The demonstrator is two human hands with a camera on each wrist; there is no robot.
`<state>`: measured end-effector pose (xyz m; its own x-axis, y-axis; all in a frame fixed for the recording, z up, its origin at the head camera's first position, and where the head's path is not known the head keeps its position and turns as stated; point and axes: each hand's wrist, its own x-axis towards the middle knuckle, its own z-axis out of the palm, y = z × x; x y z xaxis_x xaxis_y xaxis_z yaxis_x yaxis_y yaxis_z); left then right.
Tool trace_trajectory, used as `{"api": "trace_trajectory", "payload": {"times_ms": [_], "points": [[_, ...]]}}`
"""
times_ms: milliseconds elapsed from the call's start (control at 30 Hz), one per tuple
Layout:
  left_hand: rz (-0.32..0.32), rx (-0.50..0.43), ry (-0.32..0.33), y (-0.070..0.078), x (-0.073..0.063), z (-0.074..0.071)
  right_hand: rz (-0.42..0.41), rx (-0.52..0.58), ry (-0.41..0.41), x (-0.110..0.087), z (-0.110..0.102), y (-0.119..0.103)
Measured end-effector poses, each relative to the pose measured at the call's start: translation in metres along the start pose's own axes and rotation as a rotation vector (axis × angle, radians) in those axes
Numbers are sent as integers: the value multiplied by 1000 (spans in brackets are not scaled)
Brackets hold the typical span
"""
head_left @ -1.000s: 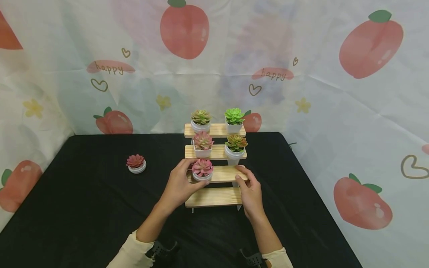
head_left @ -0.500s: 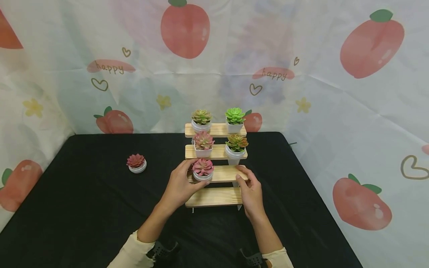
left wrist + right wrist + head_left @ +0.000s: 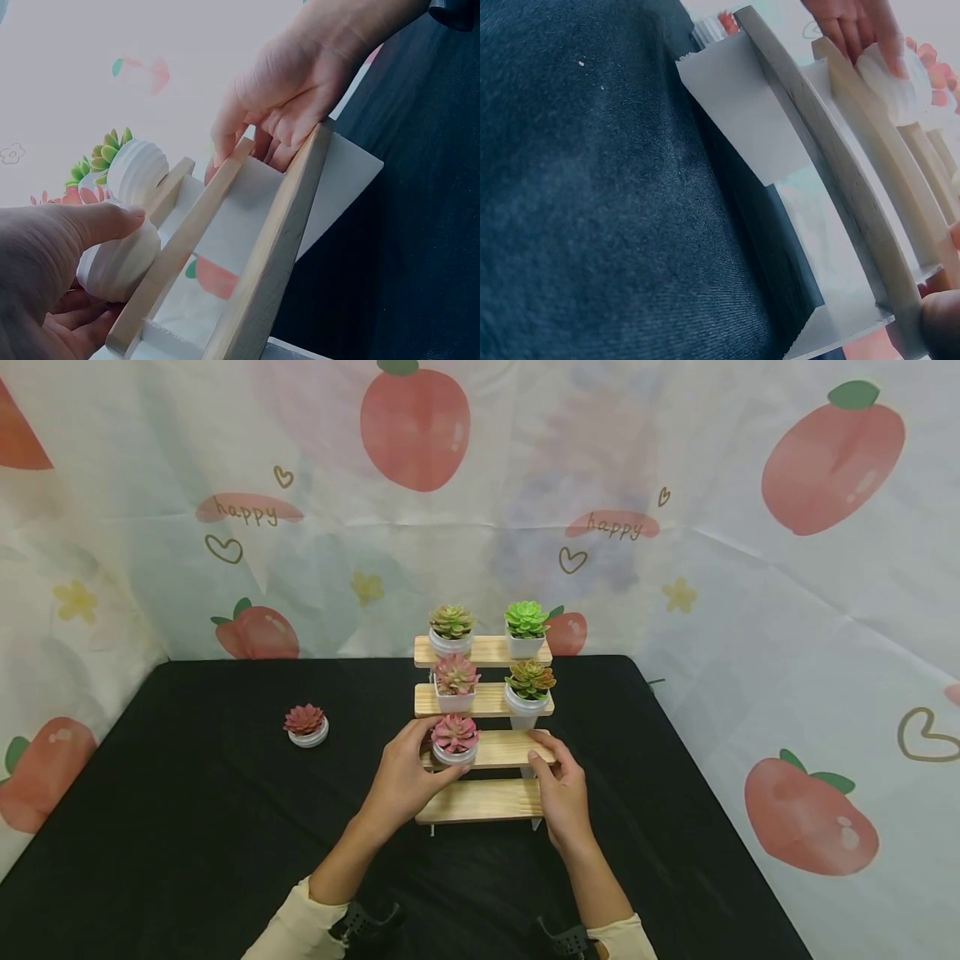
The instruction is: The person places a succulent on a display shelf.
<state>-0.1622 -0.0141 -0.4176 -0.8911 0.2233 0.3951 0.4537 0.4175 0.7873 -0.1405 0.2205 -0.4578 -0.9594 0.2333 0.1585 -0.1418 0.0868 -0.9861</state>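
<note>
In the head view my left hand (image 3: pixel 405 777) holds a pink succulent (image 3: pixel 455 735) by its round white pot, at the left end of the third shelf down on a four-tier wooden stand (image 3: pixel 480 802). The left wrist view shows the thumb against the ribbed pot (image 3: pixel 120 259), with fingers curled below. My right hand (image 3: pixel 562 789) grips that shelf's right end; its fingers (image 3: pixel 281 150) bend around the boards. Two succulents, olive (image 3: pixel 452 623) and bright green (image 3: pixel 527 620), stand on the top shelf. A pink one (image 3: pixel 455 677) and a red-green one (image 3: pixel 529 681) occupy the second.
A dark pink succulent (image 3: pixel 306 725) in a round white pot sits leaning on the black tablecloth (image 3: pixel 210 810), left of the stand. Behind and beside the table hangs a peach-patterned cloth (image 3: pixel 480 560). The lowest shelf bears no pot.
</note>
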Motion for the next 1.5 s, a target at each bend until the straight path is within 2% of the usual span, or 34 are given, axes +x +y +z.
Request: {"api": "trace_trajectory", "payload": {"times_ms": [333, 767, 1133, 1333, 1500], "points": [[-7, -25, -8, 2, 0, -1, -12, 5, -22, -2, 0, -1], [8, 13, -1, 0, -1, -6, 3, 8, -18, -2, 2, -2], [54, -40, -19, -6, -5, -16, 15, -11, -8, -2, 2, -3], [102, -15, 19, -15, -9, -23, 17, -12, -1, -2, 1, -2], [109, -1, 25, -22, -11, -27, 16, -20, 3, -1, 1, 0]]}}
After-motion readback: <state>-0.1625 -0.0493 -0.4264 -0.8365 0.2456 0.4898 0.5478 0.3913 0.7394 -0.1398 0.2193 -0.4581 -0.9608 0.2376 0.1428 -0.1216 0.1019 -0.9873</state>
